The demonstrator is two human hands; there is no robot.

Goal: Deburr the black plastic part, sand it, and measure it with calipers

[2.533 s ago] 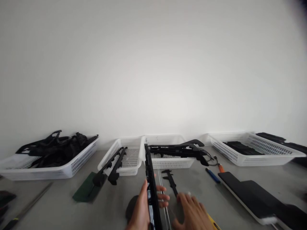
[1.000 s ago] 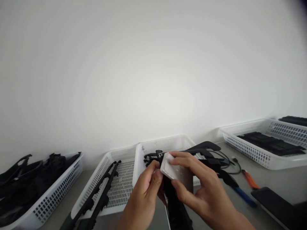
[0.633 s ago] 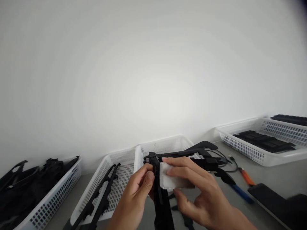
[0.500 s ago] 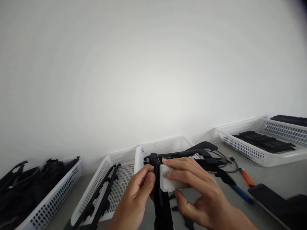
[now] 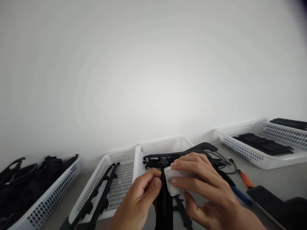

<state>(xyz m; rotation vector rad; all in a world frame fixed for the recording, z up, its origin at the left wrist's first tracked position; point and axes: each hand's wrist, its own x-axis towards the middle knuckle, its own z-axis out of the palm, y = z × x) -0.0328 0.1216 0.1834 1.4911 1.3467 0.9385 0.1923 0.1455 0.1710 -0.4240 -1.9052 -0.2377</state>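
Note:
My left hand (image 5: 140,201) grips a long black plastic strip (image 5: 165,204) that runs from the bottom edge up toward the middle basket. My right hand (image 5: 203,188) presses a small white block (image 5: 173,180) against the strip's upper end, fingers wrapped over it. Both hands are closed and touch each other's objects near the strip's tip. The lower part of the strip is cut off by the frame edge.
Four white mesh baskets stand along the wall: one with tangled black parts (image 5: 45,198), one with two black rails (image 5: 112,188), one with black pieces (image 5: 153,150), one with flat black parts (image 5: 261,150). An orange-handled tool (image 5: 244,179), a blue pen (image 5: 240,195) and a black panel (image 5: 273,201) lie at right.
Earlier both hands were low on the table by the strip. They have since lifted it, and the white block has slid a little lower and right along the strip.

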